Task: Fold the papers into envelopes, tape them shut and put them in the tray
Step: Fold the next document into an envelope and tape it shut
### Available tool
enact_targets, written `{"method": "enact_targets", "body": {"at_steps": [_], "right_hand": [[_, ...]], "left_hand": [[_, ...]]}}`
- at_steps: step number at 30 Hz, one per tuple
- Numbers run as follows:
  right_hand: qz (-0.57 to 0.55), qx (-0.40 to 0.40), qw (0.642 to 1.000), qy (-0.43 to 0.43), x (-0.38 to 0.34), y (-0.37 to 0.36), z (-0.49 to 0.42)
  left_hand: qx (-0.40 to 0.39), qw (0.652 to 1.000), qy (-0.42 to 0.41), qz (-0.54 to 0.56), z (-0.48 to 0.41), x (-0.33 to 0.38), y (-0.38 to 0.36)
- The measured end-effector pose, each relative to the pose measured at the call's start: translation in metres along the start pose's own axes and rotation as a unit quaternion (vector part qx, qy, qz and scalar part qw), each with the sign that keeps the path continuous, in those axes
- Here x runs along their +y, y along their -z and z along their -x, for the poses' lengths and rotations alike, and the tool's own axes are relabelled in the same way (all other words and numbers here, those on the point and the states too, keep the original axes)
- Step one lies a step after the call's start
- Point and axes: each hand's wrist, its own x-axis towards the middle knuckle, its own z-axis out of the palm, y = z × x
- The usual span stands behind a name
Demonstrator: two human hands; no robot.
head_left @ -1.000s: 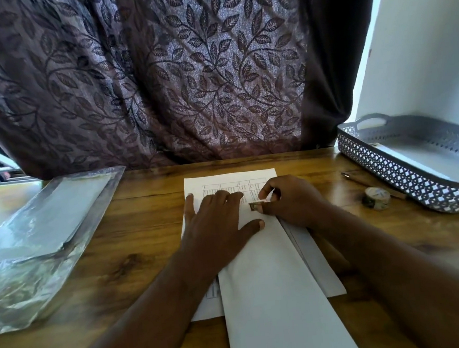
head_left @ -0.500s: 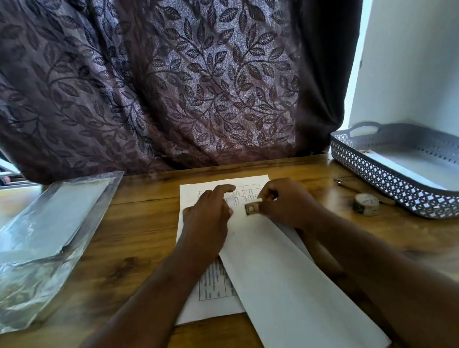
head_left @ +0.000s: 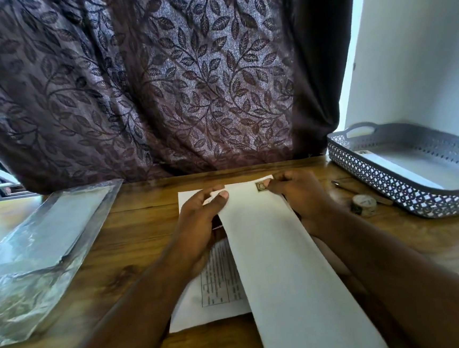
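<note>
Curtain [head_left: 159, 82]: dark, leaf pattern, fills the back of the view and hangs to the far table edge.
Table [head_left: 133, 232]: wood, everything sits on it.
Plastic bag [head_left: 35, 246]: clear and crinkled, flat at the left side, well apart from the work.
Tray [head_left: 390, 187]: grey, perforated walls, handle at the far end, on the right side of the table. White folded paper [head_left: 405, 169] lies flat inside along the near wall, with a small dark mark at its far corner.
Envelope [head_left: 286, 266]: long white folded strip, centre of the table, running from the near edge toward the curtain and angled slightly left. It overlaps the printed sheet [head_left: 220, 299], which lies flat under it and shows on its left.
Left hand [head_left: 199, 223]: pinches the envelope's far-left corner, thumb on top, fingers curled under the edge.
Right hand [head_left: 302, 198]: grips the far-right corner, fingers curled, thumb tip at the tape piece [head_left: 260, 186].
Tape roll [head_left: 363, 203]: upright, between the right hand and the tray, just beside the tray wall.
Pen [head_left: 346, 187]: lies just behind the roll.
The tape piece is small, dark and patterned, and sits on the envelope's far end.
</note>
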Motion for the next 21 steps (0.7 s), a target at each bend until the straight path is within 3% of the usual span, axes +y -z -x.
{"method": "enact_targets", "body": {"at_steps": [8, 12, 14, 16, 21], "right_hand": [[-0.079, 0.101, 0.991, -0.04, 0.009, 0.013, -0.01], [-0.091, 0.097, 0.99, -0.039, 0.003, 0.012, -0.007], [-0.1, 0.055, 0.992, -0.051, -0.002, 0.009, -0.001], [-0.078, -0.043, 0.992, -0.085, -0.008, 0.006, 0.007], [0.043, -0.236, 0.958, -0.159, -0.016, 0.008, 0.014]], "left_hand": [[-0.106, 0.992, 0.044, -0.059, 0.013, -0.004, -0.008], [-0.098, 0.991, 0.049, -0.076, 0.014, -0.001, -0.006], [-0.053, 0.996, 0.029, -0.065, 0.011, 0.003, -0.003], [0.007, 0.998, 0.013, -0.058, 0.006, 0.005, 0.002], [0.107, 0.994, 0.01, -0.026, -0.008, 0.004, 0.018]]}}
